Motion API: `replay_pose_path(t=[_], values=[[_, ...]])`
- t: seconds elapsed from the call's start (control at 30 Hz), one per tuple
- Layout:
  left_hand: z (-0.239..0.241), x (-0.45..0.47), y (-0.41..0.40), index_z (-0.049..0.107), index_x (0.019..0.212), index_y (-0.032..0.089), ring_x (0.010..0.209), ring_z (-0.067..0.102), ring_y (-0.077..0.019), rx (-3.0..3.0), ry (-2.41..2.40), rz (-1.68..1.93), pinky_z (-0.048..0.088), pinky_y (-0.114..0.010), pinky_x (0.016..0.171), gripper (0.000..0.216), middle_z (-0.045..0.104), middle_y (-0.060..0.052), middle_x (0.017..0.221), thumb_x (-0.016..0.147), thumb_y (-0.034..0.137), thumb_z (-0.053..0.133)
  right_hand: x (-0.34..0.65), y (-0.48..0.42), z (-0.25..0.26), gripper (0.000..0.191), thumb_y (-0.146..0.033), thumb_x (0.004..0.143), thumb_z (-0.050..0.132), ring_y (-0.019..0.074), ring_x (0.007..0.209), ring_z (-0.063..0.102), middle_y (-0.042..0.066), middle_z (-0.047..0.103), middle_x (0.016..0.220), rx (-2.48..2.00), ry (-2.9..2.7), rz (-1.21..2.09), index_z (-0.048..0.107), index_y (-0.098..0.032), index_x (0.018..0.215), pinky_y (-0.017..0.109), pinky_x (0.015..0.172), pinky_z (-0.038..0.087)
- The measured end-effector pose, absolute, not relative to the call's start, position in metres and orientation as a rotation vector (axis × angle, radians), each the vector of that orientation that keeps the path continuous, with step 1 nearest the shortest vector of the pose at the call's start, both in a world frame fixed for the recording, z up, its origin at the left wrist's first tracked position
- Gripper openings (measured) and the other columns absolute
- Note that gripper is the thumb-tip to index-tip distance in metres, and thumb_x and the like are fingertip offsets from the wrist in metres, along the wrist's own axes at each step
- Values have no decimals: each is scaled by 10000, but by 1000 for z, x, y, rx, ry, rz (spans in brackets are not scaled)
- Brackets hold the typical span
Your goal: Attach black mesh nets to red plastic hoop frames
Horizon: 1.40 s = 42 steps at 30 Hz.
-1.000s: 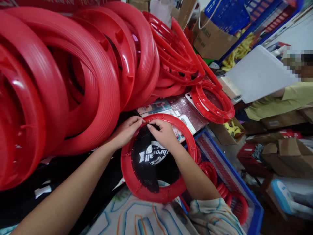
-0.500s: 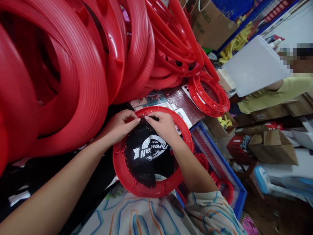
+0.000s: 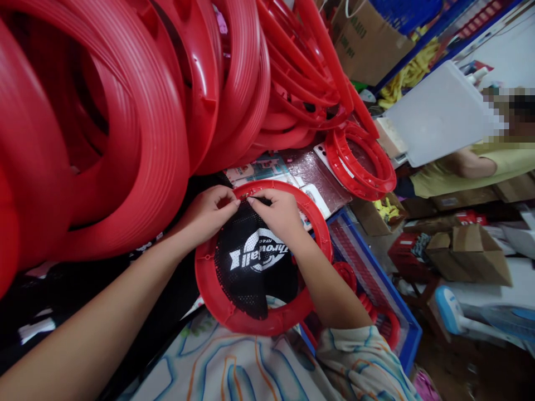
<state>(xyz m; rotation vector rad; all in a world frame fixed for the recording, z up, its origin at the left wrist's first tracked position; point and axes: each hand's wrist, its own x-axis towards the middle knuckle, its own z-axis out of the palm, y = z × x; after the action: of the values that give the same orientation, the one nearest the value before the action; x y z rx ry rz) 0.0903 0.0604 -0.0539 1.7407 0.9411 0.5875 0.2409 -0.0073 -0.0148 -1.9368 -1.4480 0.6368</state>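
Observation:
A red plastic ring [image 3: 206, 278] lies in front of my body, close to my lap. Black mesh fabric [image 3: 244, 289] with white printed lettering stretches across part of its opening, and a gap shows at the lower right. At the ring's far edge, my left hand [image 3: 215, 211] pinches the mesh rim between thumb and finger. Just beside it, my right hand [image 3: 278, 214] also has thumb and fingertip closed on the mesh edge. The fingertips cover the exact spot where fabric meets ring.
Large red rings [image 3: 165, 139] are piled at the left and back. Smaller red rings [image 3: 390, 175] rest on the table's right end. A blue crate [image 3: 412, 340] holding red rings stands at my right. Beyond are cardboard boxes [image 3: 468, 256], a fan [image 3: 447, 306] and another person's arm [image 3: 472, 164].
Both hands keep their pinch at nearly the same spot on the mesh edge. The view has shifted slightly, and more of the other person's forearm shows.

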Motion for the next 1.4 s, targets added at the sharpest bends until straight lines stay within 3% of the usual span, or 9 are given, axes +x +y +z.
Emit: replay_pose_path(t=[0.27, 0.53, 0.8, 0.93, 1.13, 1.4], values=[[-52, 91, 57, 559, 726, 200, 663, 500, -157, 1745, 1019, 547, 346, -257, 571, 158, 540, 19, 696, 780, 345, 528, 235, -5, -12, 110, -231, 822, 602, 188, 823, 631, 41, 709, 839, -2054, -1595, 469, 704, -190, 835, 306, 759, 440], [-45, 92, 55, 563, 761, 209, 607, 481, -155, 1772, 1067, 499, 327, -262, 536, 151, 527, 22, 659, 791, 350, 516, 230, -3, -11, 162, -253, 798, 598, 191, 691, 569, 47, 634, 680, -2193, -1513, 360, 609, -184, 651, 321, 672, 395], [-49, 88, 55, 570, 805, 223, 604, 504, -150, 1770, 1021, 485, 361, -248, 519, 140, 558, 22, 707, 811, 343, 498, 258, -14, -5, 159, -326, 844, 598, 139, 704, 617, 4, 703, 775, -2014, -1496, 600, 677, -198, 792, 270, 671, 457], [-50, 87, 55, 584, 885, 226, 684, 550, -169, 1786, 1017, 506, 422, -267, 604, 154, 615, 2, 813, 815, 332, 497, 265, -14, -4, 155, -308, 853, 588, 149, 736, 629, 13, 709, 794, -2001, -1493, 598, 684, -202, 791, 283, 694, 466], [-53, 87, 54, 565, 1112, 257, 1053, 567, -218, 1867, 930, 556, 436, -326, 907, 291, 616, -28, 1169, 845, 313, 461, 262, -4, -8, 146, -293, 846, 597, 154, 729, 615, 14, 703, 777, -2047, -1521, 501, 692, -212, 771, 289, 699, 443], [-59, 89, 53, 567, 1178, 252, 1090, 556, -216, 1965, 889, 552, 427, -336, 958, 416, 615, -39, 1164, 798, 178, 414, 261, 3, -13, 155, -279, 846, 597, 160, 727, 603, 19, 694, 755, -2086, -1614, 409, 698, -201, 758, 287, 692, 423]])
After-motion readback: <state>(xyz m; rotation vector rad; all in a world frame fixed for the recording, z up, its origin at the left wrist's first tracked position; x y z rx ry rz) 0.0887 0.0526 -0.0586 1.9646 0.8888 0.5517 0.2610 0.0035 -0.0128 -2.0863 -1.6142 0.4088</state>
